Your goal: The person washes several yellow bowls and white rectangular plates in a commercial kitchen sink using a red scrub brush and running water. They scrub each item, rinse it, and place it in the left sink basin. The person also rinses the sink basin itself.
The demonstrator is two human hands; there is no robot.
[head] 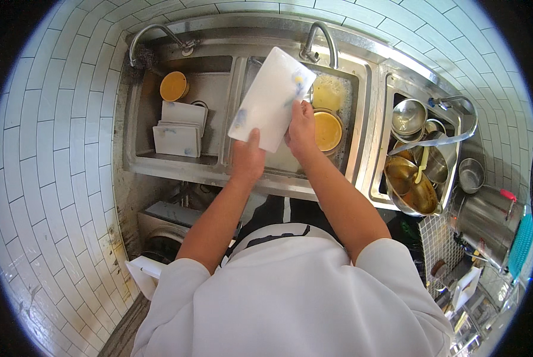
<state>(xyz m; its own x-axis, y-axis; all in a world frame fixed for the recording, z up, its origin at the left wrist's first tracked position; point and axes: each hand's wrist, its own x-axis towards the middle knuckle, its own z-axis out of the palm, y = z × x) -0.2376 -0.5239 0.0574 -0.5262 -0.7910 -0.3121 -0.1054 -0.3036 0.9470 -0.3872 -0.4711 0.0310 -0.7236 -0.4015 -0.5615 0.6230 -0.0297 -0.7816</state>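
Observation:
Both my hands grip a white rectangular plate (271, 102) with blue and yellow floral marks, tilted above the middle sink basin (289, 167). My left hand (248, 158) has its lower left edge, the thumb lying on the face. At its right edge is my right hand (302, 129), whose fingers are partly hidden behind the plate. Beneath, a round yellow dish (328, 130) sits in cloudy, foamy water (329, 91). In the left basin (215, 80), several similar white plates (177, 140) lean together, with a yellow bowl (173, 86) behind them.
Curved faucets stand behind the left basin (159, 29) and middle basin (322, 31). Metal bowls (409, 116) and a soiled pan (420, 196) with a pale-handled utensil (421, 165) crowd the right basin. A third faucet (465, 102) arches over it. A large metal pot (489, 218) stands at right.

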